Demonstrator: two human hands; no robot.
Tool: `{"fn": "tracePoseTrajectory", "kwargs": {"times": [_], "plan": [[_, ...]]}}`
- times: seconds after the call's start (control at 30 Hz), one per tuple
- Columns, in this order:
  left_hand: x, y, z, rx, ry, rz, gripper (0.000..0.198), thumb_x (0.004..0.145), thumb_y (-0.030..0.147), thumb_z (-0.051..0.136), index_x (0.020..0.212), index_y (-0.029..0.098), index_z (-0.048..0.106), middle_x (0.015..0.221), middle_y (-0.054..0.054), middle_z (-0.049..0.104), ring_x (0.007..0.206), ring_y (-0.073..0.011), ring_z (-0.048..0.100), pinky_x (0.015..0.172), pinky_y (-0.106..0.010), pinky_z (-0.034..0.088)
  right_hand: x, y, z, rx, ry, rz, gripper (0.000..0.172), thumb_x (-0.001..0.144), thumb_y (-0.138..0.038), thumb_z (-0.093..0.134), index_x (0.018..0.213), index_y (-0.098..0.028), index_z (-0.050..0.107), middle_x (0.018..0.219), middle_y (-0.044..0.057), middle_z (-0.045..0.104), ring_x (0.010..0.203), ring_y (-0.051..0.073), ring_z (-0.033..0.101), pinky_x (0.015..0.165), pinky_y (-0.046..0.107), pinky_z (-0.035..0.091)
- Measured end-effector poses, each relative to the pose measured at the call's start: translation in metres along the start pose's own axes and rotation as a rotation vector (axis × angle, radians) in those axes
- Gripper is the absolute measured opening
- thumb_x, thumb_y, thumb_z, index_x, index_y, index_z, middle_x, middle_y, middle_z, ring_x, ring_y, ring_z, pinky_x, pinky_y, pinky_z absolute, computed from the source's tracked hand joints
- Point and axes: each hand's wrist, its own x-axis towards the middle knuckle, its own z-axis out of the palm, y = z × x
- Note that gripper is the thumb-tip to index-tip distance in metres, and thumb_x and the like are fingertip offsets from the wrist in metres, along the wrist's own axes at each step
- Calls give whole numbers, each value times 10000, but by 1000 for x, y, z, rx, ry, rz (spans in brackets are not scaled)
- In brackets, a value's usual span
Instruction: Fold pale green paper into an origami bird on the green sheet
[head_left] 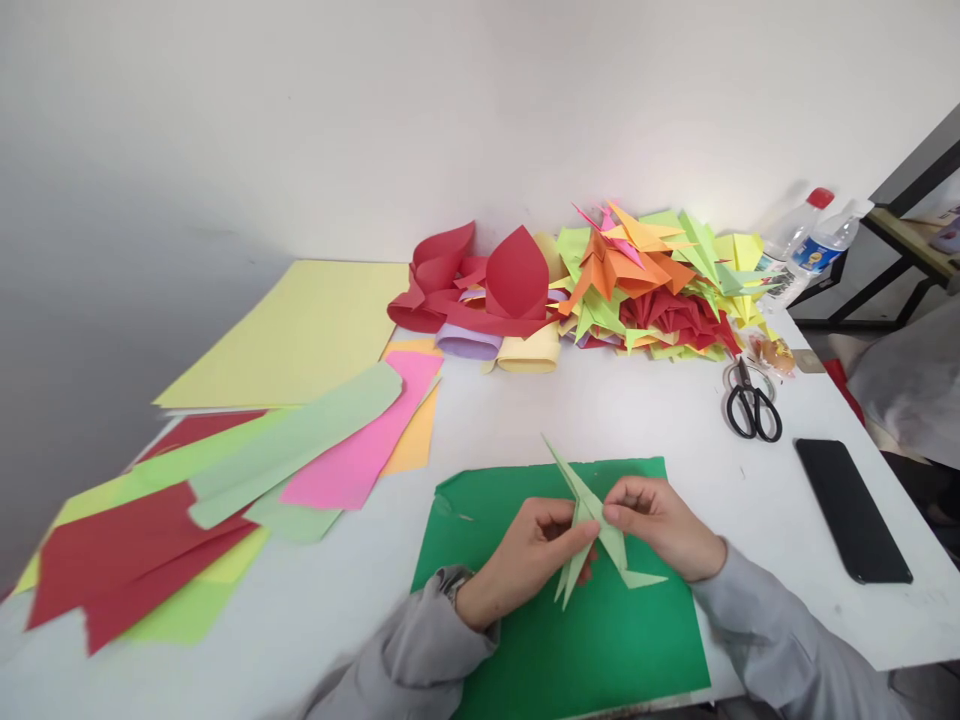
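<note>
Above a green sheet (pixel 525 655) on the table, a pale green origami crane (pixel 611 540) is held between both hands. Its long thin point reaches up and away, and a bent tip sticks out at the lower right. My left hand (pixel 525 560) is closed on the crane's left side, with the thumb pressed across the folded paper. My right hand (pixel 660 525) pinches the right edge of the paper between thumb and forefinger. Some of the left fingers are hidden behind the folds.
Coloured paper strips (pixel 300 450) and a large yellow sheet (pixel 292 330) lie at left. Curled red paper (pixel 517 280) and a pile of folded cranes (pixel 637 270) line the wall. Scissors (pixel 754 410), a black phone (pixel 851 510) and plastic bottles (pixel 821 245) are at right.
</note>
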Motion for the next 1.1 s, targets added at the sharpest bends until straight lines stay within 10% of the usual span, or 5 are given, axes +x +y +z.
{"fn": "tracePoseTrajectory", "kwargs": {"times": [0.23,0.57,0.87,1.1], "plan": [[5,0,-2,-252,152,64,324,756,469,723,830,155,699,694,-26,671,632,-170,616,572,-276,518,1,8,1,321,-91,227,394,658,-479,811,765,-154,615,559,-41,593,469,73,503,470,200,353],[6,1,-2,-370,190,-10,271,760,393,745,704,134,685,643,-23,669,610,-141,601,566,-241,484,3,10,2,265,-122,175,460,661,-566,774,725,-134,630,551,-13,605,453,91,537,449,209,362],[5,-2,-6,-310,74,-96,289,737,408,760,692,133,682,601,-11,631,537,-124,570,525,-242,470,-3,0,-10,102,202,-210,270,805,-420,717,700,-184,636,642,-19,616,583,103,512,575,232,392],[5,0,-5,-176,-39,-138,359,724,467,752,631,138,645,542,47,461,514,-87,452,484,-213,369,-10,-13,-11,-121,-138,-450,214,889,-363,628,808,-201,740,847,52,677,779,159,602,716,299,465]]}}
